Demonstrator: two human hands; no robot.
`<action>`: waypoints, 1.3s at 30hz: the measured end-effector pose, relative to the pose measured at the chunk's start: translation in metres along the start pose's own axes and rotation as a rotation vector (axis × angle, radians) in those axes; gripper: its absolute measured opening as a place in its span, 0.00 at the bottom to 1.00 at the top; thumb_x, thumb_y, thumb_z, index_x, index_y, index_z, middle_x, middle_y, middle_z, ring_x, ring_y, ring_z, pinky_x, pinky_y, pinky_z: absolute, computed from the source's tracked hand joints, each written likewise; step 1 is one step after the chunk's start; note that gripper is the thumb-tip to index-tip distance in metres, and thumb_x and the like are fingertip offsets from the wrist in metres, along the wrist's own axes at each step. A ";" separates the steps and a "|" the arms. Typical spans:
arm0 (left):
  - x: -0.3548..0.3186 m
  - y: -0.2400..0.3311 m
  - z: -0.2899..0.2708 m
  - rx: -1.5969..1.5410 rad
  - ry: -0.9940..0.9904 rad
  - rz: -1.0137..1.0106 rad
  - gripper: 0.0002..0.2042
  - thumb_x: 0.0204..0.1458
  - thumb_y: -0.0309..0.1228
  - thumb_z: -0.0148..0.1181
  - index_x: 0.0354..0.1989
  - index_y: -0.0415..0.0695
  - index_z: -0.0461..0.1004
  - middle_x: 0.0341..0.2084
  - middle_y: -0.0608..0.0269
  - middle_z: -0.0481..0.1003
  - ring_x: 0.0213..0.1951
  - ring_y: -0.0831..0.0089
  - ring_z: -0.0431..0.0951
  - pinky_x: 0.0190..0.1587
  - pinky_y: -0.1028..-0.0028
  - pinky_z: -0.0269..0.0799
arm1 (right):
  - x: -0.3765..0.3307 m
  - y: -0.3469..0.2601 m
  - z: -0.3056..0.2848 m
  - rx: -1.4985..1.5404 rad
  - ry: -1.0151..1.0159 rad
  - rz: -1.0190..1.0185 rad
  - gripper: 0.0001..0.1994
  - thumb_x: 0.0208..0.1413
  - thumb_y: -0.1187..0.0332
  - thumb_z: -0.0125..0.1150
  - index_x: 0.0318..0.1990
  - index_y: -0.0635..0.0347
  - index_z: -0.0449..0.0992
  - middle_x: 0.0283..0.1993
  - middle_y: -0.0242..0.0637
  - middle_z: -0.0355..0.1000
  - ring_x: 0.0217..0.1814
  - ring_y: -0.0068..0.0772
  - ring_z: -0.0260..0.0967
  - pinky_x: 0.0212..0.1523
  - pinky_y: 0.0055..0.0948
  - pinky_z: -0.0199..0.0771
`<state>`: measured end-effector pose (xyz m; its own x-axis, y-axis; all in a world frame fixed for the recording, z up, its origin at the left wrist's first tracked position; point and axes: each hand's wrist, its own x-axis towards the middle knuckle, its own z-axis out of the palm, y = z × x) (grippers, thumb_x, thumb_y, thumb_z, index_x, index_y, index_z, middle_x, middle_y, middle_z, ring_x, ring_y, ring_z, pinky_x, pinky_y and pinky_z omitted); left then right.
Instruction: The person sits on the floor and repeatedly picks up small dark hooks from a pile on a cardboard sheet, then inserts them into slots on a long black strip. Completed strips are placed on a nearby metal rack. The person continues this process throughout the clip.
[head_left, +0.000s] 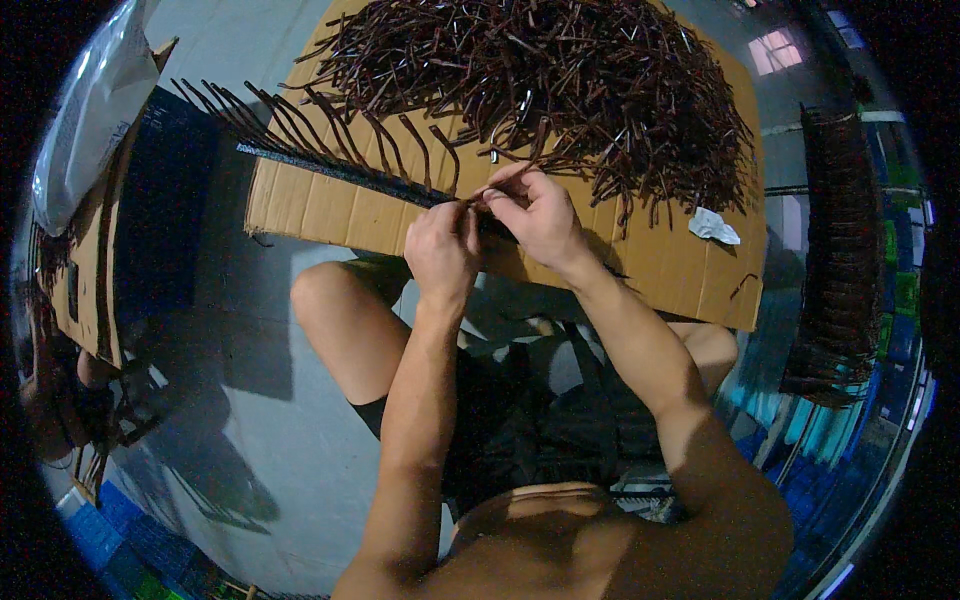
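At far left: one translucent plastic bag (90,130), hanging over brown cardboard (95,290); beside it, one dark blue panel (175,200). Below these, dim forms too dark to identify, and blue items (110,525) at the rim. Next, grey floor (245,290), patched with shadow.

Left of centre: one long dark strip (335,172), slanting down to the right across the edge of the counter (310,205), its left end overhanging. Along it, a row of thin brown curved pieces (337,122), upright to leaning, closer set at the left. Counter surface: ribbed cardboard.

Centre: left hand (443,245), fingers bent and drawn in narrow at the strip's right end, hiding that end. Just right, touching or nearly so: right hand (535,210), thumb and fingers pinched narrow; whether either grips strip or piece cannot be told. Beyond both, one large tangled heap (560,80) of similar brown pieces, filling the counter's far side and spilling close to the right hand.

Right of centre: one crumpled white scrap (713,226), near the heap's lower edge; one loose brown piece (743,286), at the counter's near corner.

Far right: one tall dark stack (840,230) of thin items; blue and green items (895,300) behind.
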<state>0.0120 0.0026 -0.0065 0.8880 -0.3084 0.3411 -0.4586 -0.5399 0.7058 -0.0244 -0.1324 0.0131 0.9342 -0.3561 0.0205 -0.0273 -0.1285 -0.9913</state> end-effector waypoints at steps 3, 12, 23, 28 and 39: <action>0.000 0.003 0.000 -0.027 0.015 -0.020 0.05 0.48 0.30 0.59 0.28 0.42 0.75 0.26 0.58 0.76 0.31 0.58 0.74 0.35 0.64 0.68 | -0.002 -0.002 0.002 0.084 0.018 0.036 0.07 0.52 0.75 0.58 0.39 0.65 0.71 0.34 0.38 0.74 0.36 0.25 0.72 0.38 0.23 0.72; -0.003 -0.001 0.003 -0.034 0.004 -0.015 0.06 0.48 0.31 0.59 0.29 0.42 0.75 0.26 0.56 0.75 0.32 0.57 0.74 0.36 0.64 0.68 | -0.009 -0.024 0.005 -0.345 0.024 -0.058 0.07 0.53 0.72 0.58 0.37 0.66 0.74 0.34 0.38 0.75 0.37 0.27 0.74 0.38 0.24 0.73; 0.003 0.004 -0.004 -0.011 0.004 -0.009 0.04 0.49 0.30 0.59 0.30 0.43 0.75 0.26 0.57 0.75 0.30 0.57 0.74 0.35 0.65 0.69 | 0.044 -0.015 -0.070 -0.871 -0.147 -0.238 0.11 0.51 0.74 0.55 0.42 0.61 0.75 0.43 0.44 0.73 0.44 0.44 0.71 0.46 0.35 0.72; 0.011 -0.013 -0.011 0.016 0.112 0.003 0.05 0.49 0.30 0.60 0.31 0.43 0.75 0.27 0.59 0.76 0.30 0.58 0.75 0.35 0.66 0.69 | 0.054 -0.010 -0.090 -1.203 -0.298 -0.039 0.11 0.52 0.74 0.53 0.43 0.60 0.74 0.45 0.40 0.64 0.49 0.44 0.66 0.48 0.38 0.70; 0.010 -0.015 -0.023 -0.017 -0.004 -0.252 0.09 0.50 0.35 0.59 0.33 0.43 0.76 0.27 0.57 0.77 0.31 0.59 0.77 0.35 0.66 0.72 | 0.064 -0.014 -0.088 -1.055 -0.295 -0.381 0.07 0.52 0.69 0.57 0.37 0.60 0.71 0.37 0.39 0.67 0.41 0.41 0.67 0.40 0.37 0.70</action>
<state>0.0285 0.0255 0.0009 0.9742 -0.1686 0.1502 -0.2216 -0.5870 0.7786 0.0041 -0.2344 0.0398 0.9886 0.0832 0.1256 0.1201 -0.9386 -0.3235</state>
